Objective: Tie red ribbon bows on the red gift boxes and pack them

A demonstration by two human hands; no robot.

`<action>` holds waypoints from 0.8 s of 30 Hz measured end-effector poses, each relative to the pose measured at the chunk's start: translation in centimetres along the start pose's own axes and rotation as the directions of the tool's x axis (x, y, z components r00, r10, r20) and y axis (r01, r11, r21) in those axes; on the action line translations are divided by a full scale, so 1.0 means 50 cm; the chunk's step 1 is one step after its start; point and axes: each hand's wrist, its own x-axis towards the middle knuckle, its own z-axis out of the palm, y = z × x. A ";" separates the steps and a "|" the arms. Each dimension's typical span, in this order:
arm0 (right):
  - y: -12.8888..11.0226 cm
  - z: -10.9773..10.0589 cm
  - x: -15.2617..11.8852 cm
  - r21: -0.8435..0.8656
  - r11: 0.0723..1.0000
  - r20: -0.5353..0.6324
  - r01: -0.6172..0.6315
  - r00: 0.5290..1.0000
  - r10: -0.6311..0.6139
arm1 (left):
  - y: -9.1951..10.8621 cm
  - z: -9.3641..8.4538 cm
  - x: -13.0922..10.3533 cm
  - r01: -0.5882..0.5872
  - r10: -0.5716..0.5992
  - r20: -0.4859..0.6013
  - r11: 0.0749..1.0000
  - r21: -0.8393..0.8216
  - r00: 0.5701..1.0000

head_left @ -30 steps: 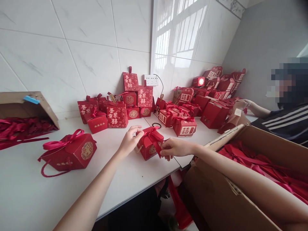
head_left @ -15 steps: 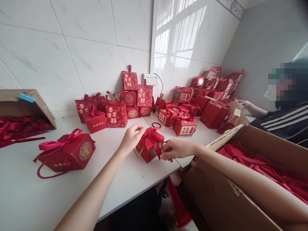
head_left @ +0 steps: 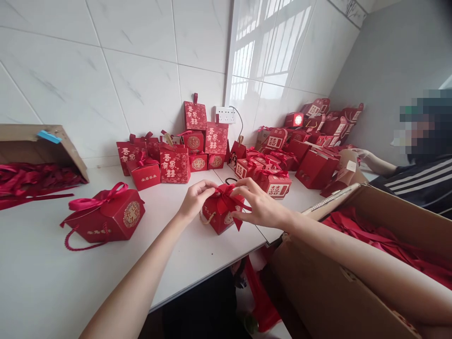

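Observation:
A small red gift box (head_left: 218,218) with gold print and a cord handle stands on the white table in front of me. A red ribbon bow (head_left: 226,194) is tied across its top. My left hand (head_left: 196,197) pinches the bow's left loop between thumb and fingers. From the other side, my right hand (head_left: 259,205) has its thumb and forefinger closed on the bow's right loop, its other fingers spread over the ribbon tail. To the left stands a larger red gift box (head_left: 116,221) with a pink bow and a twisted cord handle.
Several finished-looking red boxes (head_left: 174,165) stand along the tiled wall, with more piled at the right. An open carton (head_left: 307,278) of red ribbons borders the table at right; another carton (head_left: 74,146) is at left. A co-worker's hand (head_left: 358,154) reaches in at right.
My right hand has moved up from the hanging ribbon tail to the bow's right loop. My left hand has shifted slightly right onto the left loop. The view has turned a little left.

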 end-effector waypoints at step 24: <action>0.039 0.000 0.020 0.162 0.986 0.230 -0.038 0.973 0.000 | -0.006 -0.005 -0.019 -0.303 0.411 0.011 0.654 0.693 0.912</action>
